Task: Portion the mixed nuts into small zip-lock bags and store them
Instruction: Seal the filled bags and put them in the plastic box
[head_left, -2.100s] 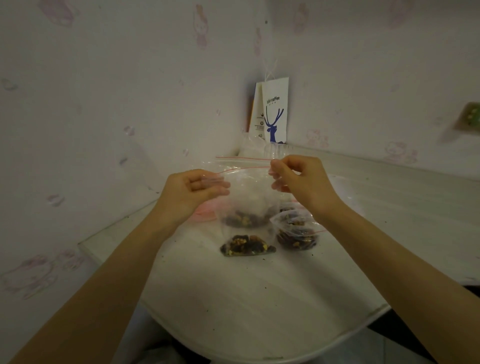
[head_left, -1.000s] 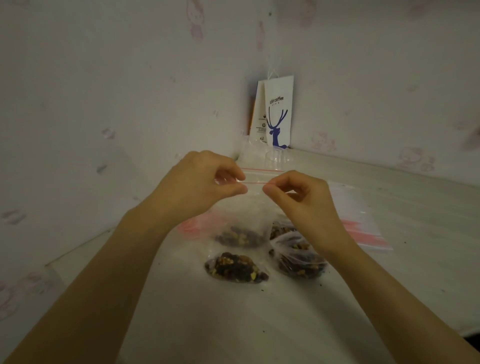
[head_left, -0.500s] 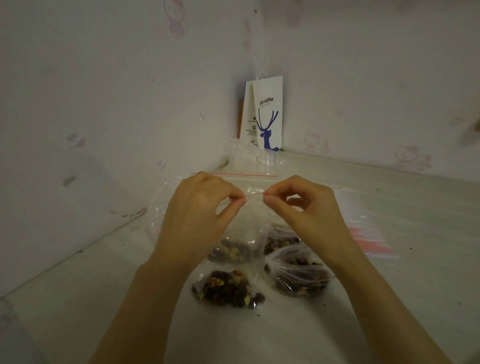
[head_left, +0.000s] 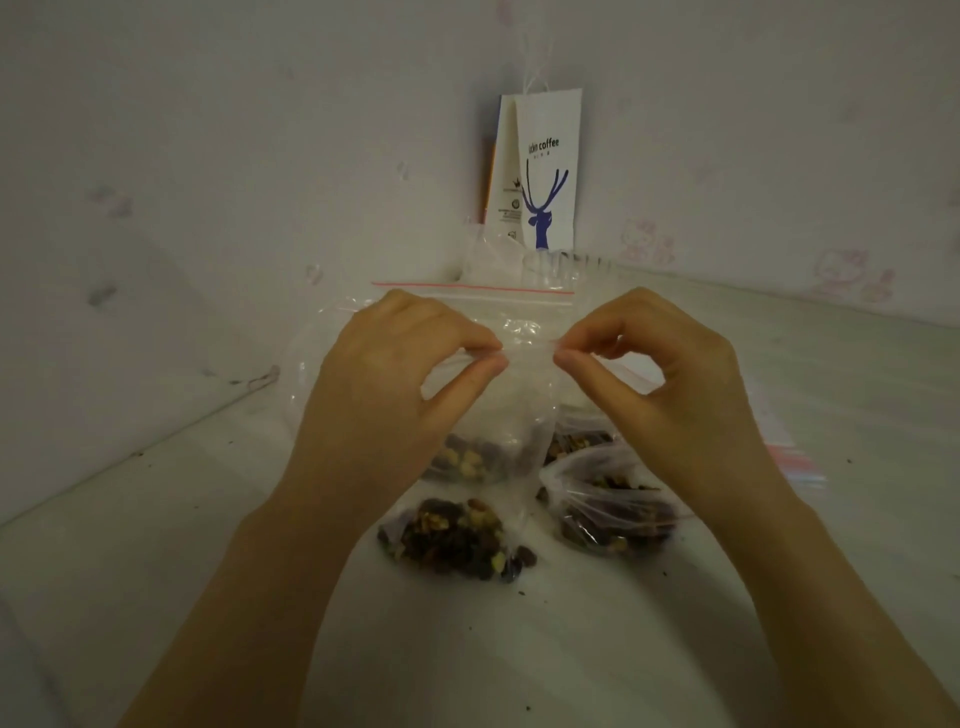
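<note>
1. Above the table (head_left: 519, 649), mid-view, my left hand (head_left: 395, 374) and right hand (head_left: 660, 374) each pinch the top edge of a small zip-lock bag (head_left: 498, 415) between thumb and forefinger. The two pinches sit close together.
2. The small zip-lock bag hangs upright between the hands. Mixed nuts (head_left: 467, 462) fill only its bottom; the upper part is clear. I cannot tell whether its seal is pressed shut.
3. Progress, as I judge it: this portion is filled and I am at the closing step. A front bag (head_left: 452, 540) of nuts lies on the table just beneath, and a side bag (head_left: 613, 519) of nuts lies to its right. What looks like a third portion (head_left: 576, 441) shows behind the side bag, partly hidden.
4. Remaining, as I judge it: seal the held portion, fill any further ones, then store them all. None is put away yet.
5. Other containers:
   - A large clear bag (head_left: 467, 291) with a red strip lies behind the hands; I cannot make out its contents.
   - Flat empty bags (head_left: 789, 457) lie stacked at the right.
   - A paper coffee bag (head_left: 550, 171) stands in the corner.
</note>
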